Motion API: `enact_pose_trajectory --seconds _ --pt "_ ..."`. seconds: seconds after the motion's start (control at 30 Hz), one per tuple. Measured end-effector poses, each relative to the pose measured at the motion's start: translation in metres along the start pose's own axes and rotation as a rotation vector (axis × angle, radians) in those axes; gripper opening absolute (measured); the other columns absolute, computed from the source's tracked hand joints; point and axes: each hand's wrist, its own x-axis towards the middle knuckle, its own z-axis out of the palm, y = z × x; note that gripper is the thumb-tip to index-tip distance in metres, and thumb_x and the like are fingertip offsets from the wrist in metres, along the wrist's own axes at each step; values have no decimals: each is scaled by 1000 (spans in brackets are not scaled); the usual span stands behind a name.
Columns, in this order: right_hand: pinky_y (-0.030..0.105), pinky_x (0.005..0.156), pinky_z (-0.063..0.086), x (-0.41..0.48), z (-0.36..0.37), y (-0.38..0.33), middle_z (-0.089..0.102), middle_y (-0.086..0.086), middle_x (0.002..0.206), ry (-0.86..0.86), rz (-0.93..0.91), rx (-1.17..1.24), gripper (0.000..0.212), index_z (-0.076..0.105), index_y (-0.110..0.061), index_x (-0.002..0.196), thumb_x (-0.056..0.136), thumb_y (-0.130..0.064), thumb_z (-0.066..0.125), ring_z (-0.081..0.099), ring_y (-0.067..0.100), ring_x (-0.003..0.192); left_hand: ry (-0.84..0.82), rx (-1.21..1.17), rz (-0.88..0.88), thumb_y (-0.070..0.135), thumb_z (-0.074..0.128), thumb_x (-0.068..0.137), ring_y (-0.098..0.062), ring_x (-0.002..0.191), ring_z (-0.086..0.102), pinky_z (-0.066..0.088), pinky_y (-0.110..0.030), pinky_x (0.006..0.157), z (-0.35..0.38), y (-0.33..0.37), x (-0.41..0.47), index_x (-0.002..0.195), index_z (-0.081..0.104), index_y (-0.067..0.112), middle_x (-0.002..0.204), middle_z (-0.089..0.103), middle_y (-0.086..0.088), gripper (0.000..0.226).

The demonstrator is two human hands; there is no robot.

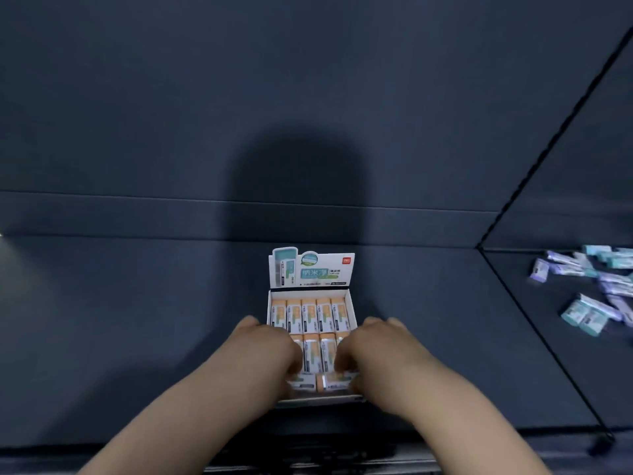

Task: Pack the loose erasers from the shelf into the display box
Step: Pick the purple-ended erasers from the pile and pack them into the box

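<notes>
Filling the white cardboard display box (274, 305) are small rectangular erasers in white wrappers with orange ends. The back row of erasers (310, 315) counts five, packed side by side. Of the second row (320, 351), three or four show between the hands and the rest is covered. At the front, two erasers lie crosswise. The box stands open on the dark blue-grey shelf (137, 320), near its front edge, with a printed white and teal header card (311, 269) upright at its back.

Both hands reach into the front of the box, a little apart. The left hand (274, 351) curls its fingers round the left crosswise eraser (303, 383), and the right hand (370, 351) pinches the orange-ended crosswise eraser (332, 382). Blur softens both grips.

Well apart, on the shelf section to the right, lies a scatter of loose purple and teal wrapped erasers (589, 289), roughly a dozen, too blurred to count exactly.
</notes>
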Motion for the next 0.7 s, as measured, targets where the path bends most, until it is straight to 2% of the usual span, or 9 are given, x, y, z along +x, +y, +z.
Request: enact_pose_trajectory --seconds 0.13,0.27,0.43,0.6,0.7 --pt "27 95 28 1 -4 -2 58 1 115 -43 41 -4 36 62 -30 113 82 -10 59 45 19 110 -30 16 65 25 52 89 -21 95 48 31 -25 91 -2 -4 5 105 65 25 108 62 3 20" --pt "26 93 29 3 -5 -6 56 4 114 -47 61 -9 23 65 -27 108 85 -26 61 44 22 109 -32 -3 62 27 53 91 -24 105 45 28 -23 77 -1 1 8 105 63 24 109 62 2 17" --pt "29 96 28 10 0 -11 60 4 109 -60 51 -84 23 66 -22 102 83 -35 63 45 20 108 18 1 2 22 54 90 -23 99 48 24 -24 74 1 2 8 100 64 22 105 64 2 14" --pt "27 87 27 8 6 -5 59 -1 99 1 60 -37 23 67 -24 96 80 -40 65 44 18 97 34 -51 -20 22 58 87 -18 90 43 35 -26 93 2 -6 9 94 61 26 104 63 6 8" --pt "24 84 27 6 14 1 61 -7 103 111 71 65 16 66 -27 91 78 -36 67 47 16 102 123 -101 7 21 57 86 -17 86 42 36 -27 91 8 -9 7 86 60 29 96 63 9 9"
